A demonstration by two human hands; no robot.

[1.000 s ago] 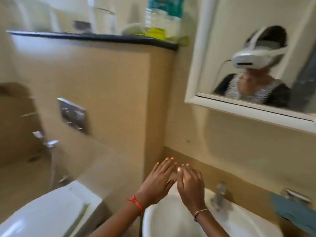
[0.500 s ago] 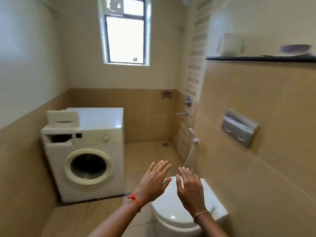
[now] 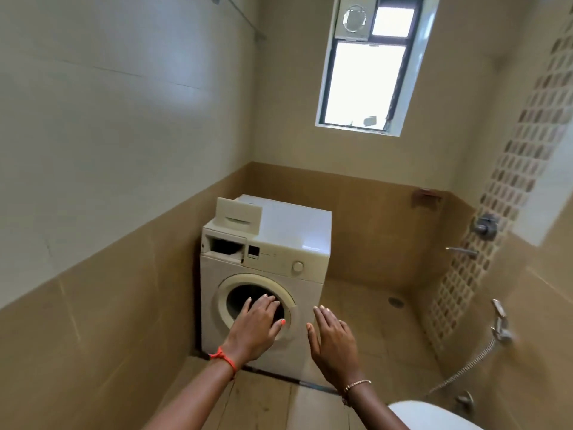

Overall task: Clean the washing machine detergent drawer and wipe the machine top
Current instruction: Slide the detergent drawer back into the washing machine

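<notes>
Both grips empty, fingers straight and slightly spread: my left grip (image 3: 254,328) and right grip (image 3: 333,339) are held out side by side, not touching. A white washing machine (image 3: 266,271) stands ahead of them against the left wall. The detergent drawer (image 3: 238,216) sits out of its slot (image 3: 224,246), on the machine top (image 3: 297,226), up beyond my left grip. Drawer inside faces away, can't see it; slot interior too dark. Left grip covers part of the door porthole (image 3: 245,294). A toilet (image 3: 434,415) below my right wrist is cut off by the frame.
</notes>
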